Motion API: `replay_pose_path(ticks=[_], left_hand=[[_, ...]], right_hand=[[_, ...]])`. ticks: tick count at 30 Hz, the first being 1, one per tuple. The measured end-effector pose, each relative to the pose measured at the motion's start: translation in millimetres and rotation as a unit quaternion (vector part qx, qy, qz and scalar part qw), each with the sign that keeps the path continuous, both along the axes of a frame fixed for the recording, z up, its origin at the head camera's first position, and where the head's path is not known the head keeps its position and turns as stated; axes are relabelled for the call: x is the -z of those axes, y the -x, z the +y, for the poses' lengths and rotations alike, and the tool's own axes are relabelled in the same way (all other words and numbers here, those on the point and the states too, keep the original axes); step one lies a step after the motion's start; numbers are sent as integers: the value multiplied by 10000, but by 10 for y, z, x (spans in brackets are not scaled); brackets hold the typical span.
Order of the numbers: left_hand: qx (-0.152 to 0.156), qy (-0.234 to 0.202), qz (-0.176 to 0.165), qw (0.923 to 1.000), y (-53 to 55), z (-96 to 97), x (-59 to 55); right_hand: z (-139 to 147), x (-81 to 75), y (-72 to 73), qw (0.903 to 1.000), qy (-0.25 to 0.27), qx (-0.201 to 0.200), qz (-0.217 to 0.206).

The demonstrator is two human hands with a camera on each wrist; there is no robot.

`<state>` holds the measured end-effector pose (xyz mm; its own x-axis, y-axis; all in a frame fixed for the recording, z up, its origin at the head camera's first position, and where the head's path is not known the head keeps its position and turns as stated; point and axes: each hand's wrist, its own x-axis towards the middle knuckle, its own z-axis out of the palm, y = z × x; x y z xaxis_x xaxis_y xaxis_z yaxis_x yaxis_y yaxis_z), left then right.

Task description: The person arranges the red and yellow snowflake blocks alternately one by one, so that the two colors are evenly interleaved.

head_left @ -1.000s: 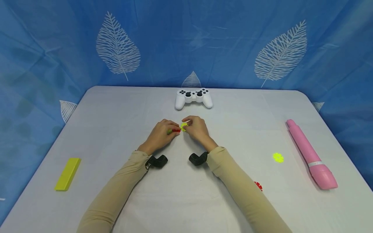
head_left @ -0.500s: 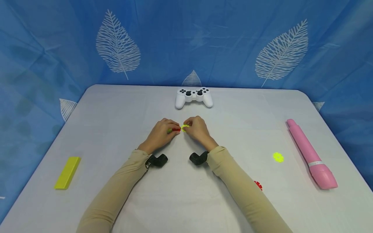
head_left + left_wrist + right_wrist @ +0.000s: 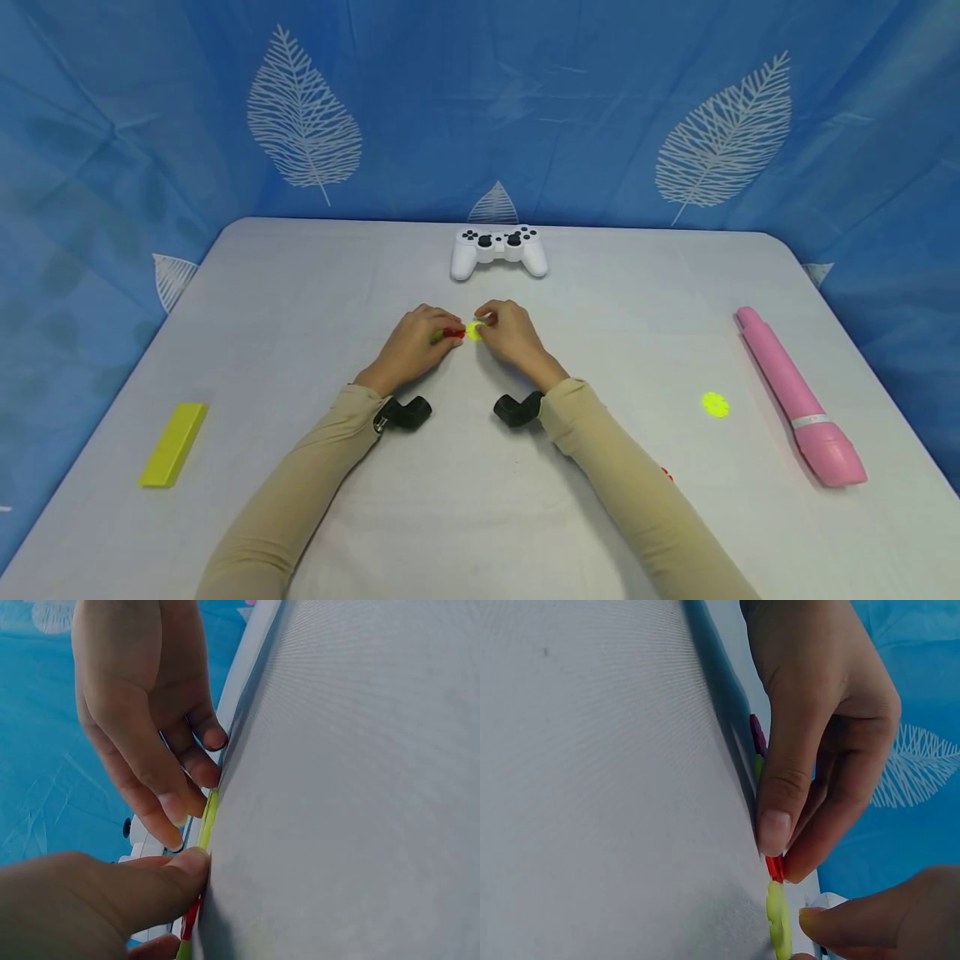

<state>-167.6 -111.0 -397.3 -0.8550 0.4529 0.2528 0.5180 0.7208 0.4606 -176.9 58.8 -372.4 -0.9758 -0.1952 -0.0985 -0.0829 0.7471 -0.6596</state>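
Note:
With thumb and fingers my left hand (image 3: 412, 346) pinches a red plastic disc (image 3: 775, 868), seen edge-on in the right wrist view. A green disc (image 3: 437, 337) and a purple disc (image 3: 758, 733) line up behind it, partly covered by that hand. A yellow notched disc (image 3: 474, 331) stands at the red disc's right edge and appears joined to it. My right hand (image 3: 513, 333) is at the yellow disc's right side with thumb and index finger spread. In the right wrist view one right fingertip (image 3: 811, 921) is apart from the yellow disc.
A white game controller (image 3: 498, 252) lies behind the hands. Toward the right are a loose yellow disc (image 3: 716, 405), a pink folded umbrella-like object (image 3: 798, 392) and a red disc (image 3: 667, 473) mostly hidden by the right sleeve. A yellow block (image 3: 174, 446) lies at left.
The right fingers have loosened from the yellow disc and shifted slightly right, and more of its face shows. My left hand keeps its place. The right sleeve covers more of the loose red disc.

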Motion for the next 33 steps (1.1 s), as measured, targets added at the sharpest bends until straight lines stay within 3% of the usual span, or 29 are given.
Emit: replay_pose_path(ticks=[15,24,33], left_hand=[[-86,-53,-108,9999,-17,39,-14],[-192,448,-394,9980,-25,73,-37],[-17,566,-423,9975,17,158,-44]], right_hand=[[237,-68,-189,9987,-393,-311,-117],[568,-121,-492,9922,-633,-1055,-190],[977,-142,-846,9890,-842,-1211,126]])
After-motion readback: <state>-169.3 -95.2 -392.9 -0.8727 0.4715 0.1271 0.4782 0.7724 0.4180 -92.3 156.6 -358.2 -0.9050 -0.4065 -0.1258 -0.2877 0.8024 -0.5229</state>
